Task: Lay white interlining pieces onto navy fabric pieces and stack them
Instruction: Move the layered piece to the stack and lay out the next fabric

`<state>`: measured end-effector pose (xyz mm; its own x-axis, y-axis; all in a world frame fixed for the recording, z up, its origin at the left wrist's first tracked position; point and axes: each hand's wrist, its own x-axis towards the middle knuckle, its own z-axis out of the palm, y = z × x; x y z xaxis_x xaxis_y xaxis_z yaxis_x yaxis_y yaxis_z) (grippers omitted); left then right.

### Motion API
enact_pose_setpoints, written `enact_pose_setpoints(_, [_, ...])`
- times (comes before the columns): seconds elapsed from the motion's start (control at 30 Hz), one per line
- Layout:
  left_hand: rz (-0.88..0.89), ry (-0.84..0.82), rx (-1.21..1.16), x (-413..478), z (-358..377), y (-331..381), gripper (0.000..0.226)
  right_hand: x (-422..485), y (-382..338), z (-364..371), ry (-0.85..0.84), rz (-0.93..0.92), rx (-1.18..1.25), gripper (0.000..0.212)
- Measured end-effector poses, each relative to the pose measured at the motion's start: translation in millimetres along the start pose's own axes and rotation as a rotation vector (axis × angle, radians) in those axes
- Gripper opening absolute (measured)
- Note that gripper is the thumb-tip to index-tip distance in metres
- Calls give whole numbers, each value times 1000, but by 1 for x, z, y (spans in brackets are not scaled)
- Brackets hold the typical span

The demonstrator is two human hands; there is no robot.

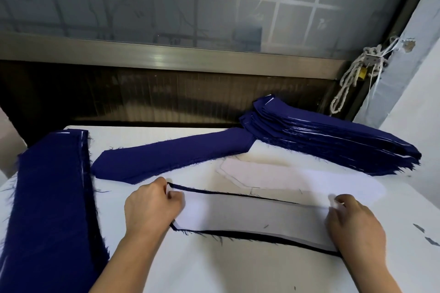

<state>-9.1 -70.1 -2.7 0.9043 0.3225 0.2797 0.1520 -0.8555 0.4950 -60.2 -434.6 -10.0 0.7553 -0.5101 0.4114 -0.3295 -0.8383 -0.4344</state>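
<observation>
White thin interlining strip (pixel 250 214) is laid over a navy woven fabric strip (pixel 250 236). Only that strip's dark frayed edges show round the white. The pair lies at the near middle of the white table (pixel 214 271).

The left end is pinched by the left hand (pixel 152 207) and the right end by the right hand (pixel 354 223), so the hands are well apart.

Both layers are judged light, limp and soft, and likely to slide on each other. A hold at the two short ends is advised, with both layers pinched together and kept flat.

- More loose white interlining pieces (pixel 273 178) lie just beyond.
- A single navy tapered piece (pixel 171 159) lies further back.
- A tall navy stack (pixel 333 140) sits at the far right corner.
- Another navy pile (pixel 50 197) runs along the left edge.

No label, brand or writing can be read.
</observation>
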Motion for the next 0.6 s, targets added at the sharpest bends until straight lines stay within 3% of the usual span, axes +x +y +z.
enact_pose_setpoints(0.17, [25,-2,22,1,3,-3,21,0,1,-2,28,19,-28,14])
enact_pose_setpoints(0.4, [12,-29,42,1,1,-1,18,-1,0,-3,12,31,-43,26])
enact_pose_setpoints(0.6, [-9,49,-9,0,-2,-1,16,0,-3,-3,32,0,-57,31])
